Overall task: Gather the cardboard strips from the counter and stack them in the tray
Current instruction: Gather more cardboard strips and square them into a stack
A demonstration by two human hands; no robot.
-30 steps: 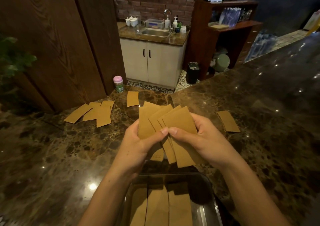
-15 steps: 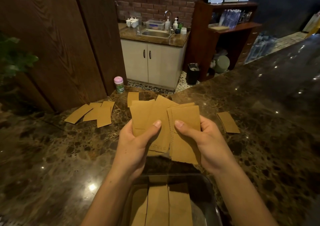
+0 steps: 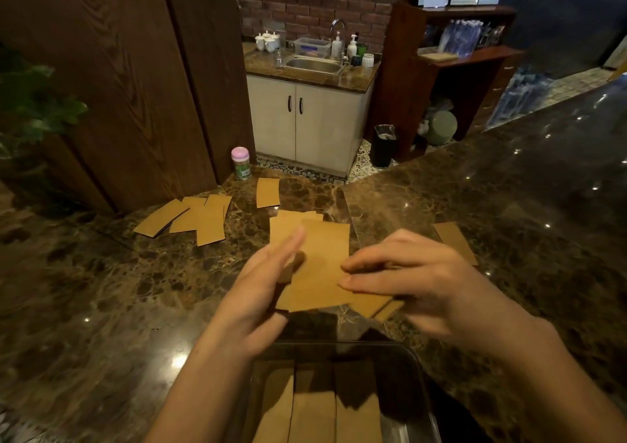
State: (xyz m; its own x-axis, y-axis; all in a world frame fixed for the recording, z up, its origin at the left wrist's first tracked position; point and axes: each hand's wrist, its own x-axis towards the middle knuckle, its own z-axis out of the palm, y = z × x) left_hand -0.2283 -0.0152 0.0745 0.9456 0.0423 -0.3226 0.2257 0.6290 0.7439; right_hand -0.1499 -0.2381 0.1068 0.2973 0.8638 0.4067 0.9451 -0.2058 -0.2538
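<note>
Above the dark marble counter point(image 3: 101, 307) I hold a bundle of brown cardboard strips point(image 3: 319, 263), roughly squared up. My right hand point(image 3: 417, 283) pinches its right side with curled fingers. My left hand point(image 3: 261, 293) lies with straight fingers against the bundle's left edge, slightly blurred. Just below, at the near edge, stands a clear tray point(image 3: 419, 374) with strips lying side by side in it point(image 3: 315, 415). Loose strips lie on the counter: a fanned pile at left point(image 3: 190, 218), a single one further back point(image 3: 268, 192), and one partly hidden behind my right hand point(image 3: 454, 242).
A small pink-lidded jar point(image 3: 241, 162) stands at the counter's far edge beside a wooden panel point(image 3: 118, 86). A leafy plant point(image 3: 30, 103) is at far left. Beyond the counter are a sink cabinet point(image 3: 308, 120) and a black bin point(image 3: 383, 144) on the floor.
The fanned strips have been pushed together into one bundle. My left hand has opened flat against its left edge, and my right hand has shifted to the bundle's right side.
</note>
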